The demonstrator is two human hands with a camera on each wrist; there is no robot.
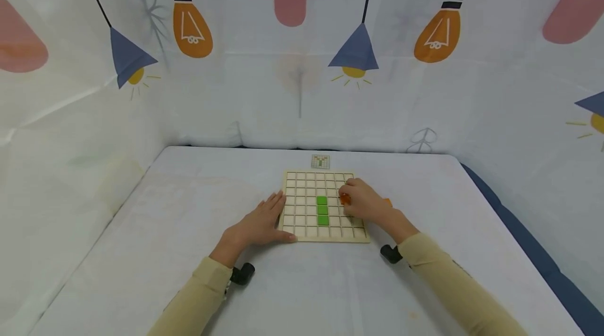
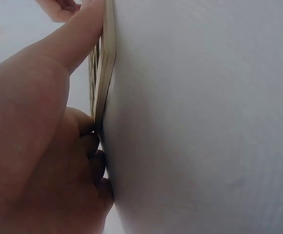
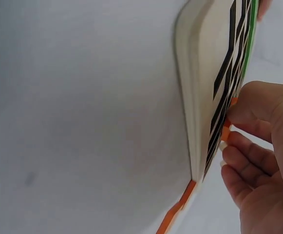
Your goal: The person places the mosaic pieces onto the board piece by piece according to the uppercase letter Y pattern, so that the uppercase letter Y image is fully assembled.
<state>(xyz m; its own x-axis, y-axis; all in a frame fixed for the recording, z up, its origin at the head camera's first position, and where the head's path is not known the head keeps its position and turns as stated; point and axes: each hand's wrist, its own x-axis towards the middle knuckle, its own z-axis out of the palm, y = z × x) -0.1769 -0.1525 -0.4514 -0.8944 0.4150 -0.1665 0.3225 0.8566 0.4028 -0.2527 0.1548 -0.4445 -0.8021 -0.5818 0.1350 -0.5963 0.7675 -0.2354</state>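
Note:
A square wooden grid board [image 1: 302, 234] lies flat on the white table, with a short column of green tiles [image 1: 323, 209] in its middle. Along the board's left side rests my left hand [image 1: 259, 223], fingers extended against the edge and thumb at the near left corner. My right hand [image 1: 365, 202] is over the board's right part and pinches an orange tile [image 1: 345, 199] between thumb and fingers. The right wrist view shows this orange tile [image 3: 225, 132] low at the grid surface. More orange tiles [image 1: 388, 202] lie right of the board, partly hidden by my right hand.
A small pattern card [image 1: 320, 161] with a miniature grid lies just beyond the board's far edge. White cloth [image 1: 302, 89] printed with lamps and bulbs hangs behind the table and at its sides. Dark blue material [image 1: 528, 241] shows past the table's right edge.

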